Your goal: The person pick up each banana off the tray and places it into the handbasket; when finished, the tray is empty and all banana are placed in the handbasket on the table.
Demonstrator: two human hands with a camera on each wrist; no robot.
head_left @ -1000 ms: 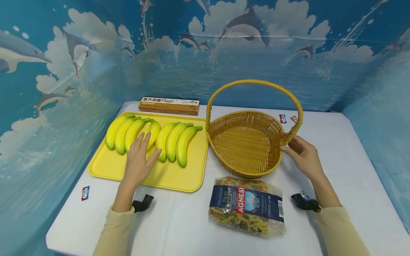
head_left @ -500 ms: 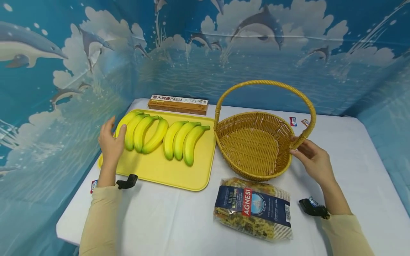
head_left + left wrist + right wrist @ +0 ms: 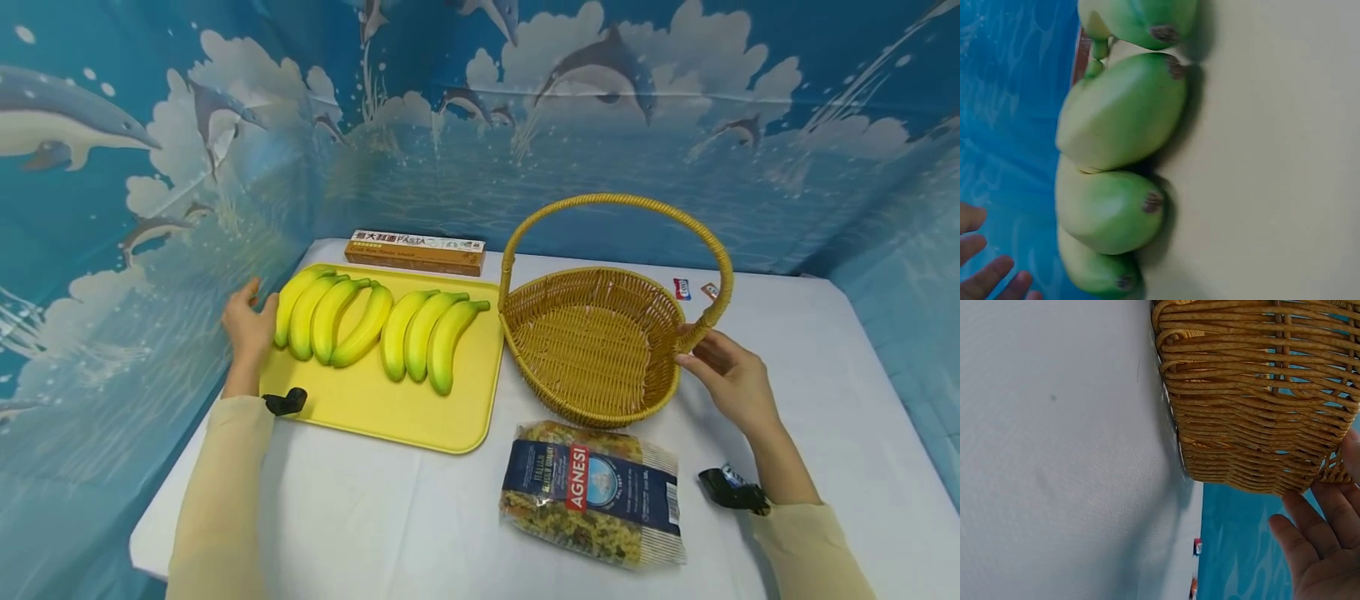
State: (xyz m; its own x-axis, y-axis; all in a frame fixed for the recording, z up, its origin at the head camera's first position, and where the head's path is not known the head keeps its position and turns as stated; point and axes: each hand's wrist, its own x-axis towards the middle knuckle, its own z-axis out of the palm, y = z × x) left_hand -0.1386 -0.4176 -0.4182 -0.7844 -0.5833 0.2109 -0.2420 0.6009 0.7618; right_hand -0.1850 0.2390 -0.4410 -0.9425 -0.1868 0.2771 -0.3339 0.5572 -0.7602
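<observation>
Several yellow-green bananas (image 3: pixel 362 327) lie side by side on a yellow tray (image 3: pixel 390 427). My left hand (image 3: pixel 249 332) hovers beside the leftmost banana (image 3: pixel 295 305), over the tray's left side. In the left wrist view its spread fingers (image 3: pixel 991 275) are apart from the bananas and hold nothing. A woven basket (image 3: pixel 585 354) with a tall arched handle stands right of the tray, with nothing in it. My right hand (image 3: pixel 735 385) pinches its right rim at the handle's foot, thumb in front. From below, the right wrist view shows the fingers against the wicker side.
A bag of Agnesi pasta (image 3: pixel 592 493) lies in front of the basket. Behind the tray stands a long pasta box (image 3: pixel 415 253). Small stickers (image 3: pixel 682 289) are on the white table (image 3: pixel 360 517) at the back right. A dolphin-print curtain (image 3: pixel 420 175) encloses the table.
My left hand has moved left from above the middle bananas to beside the leftmost one. The right hand keeps its hold on the basket. The head view has shifted slightly.
</observation>
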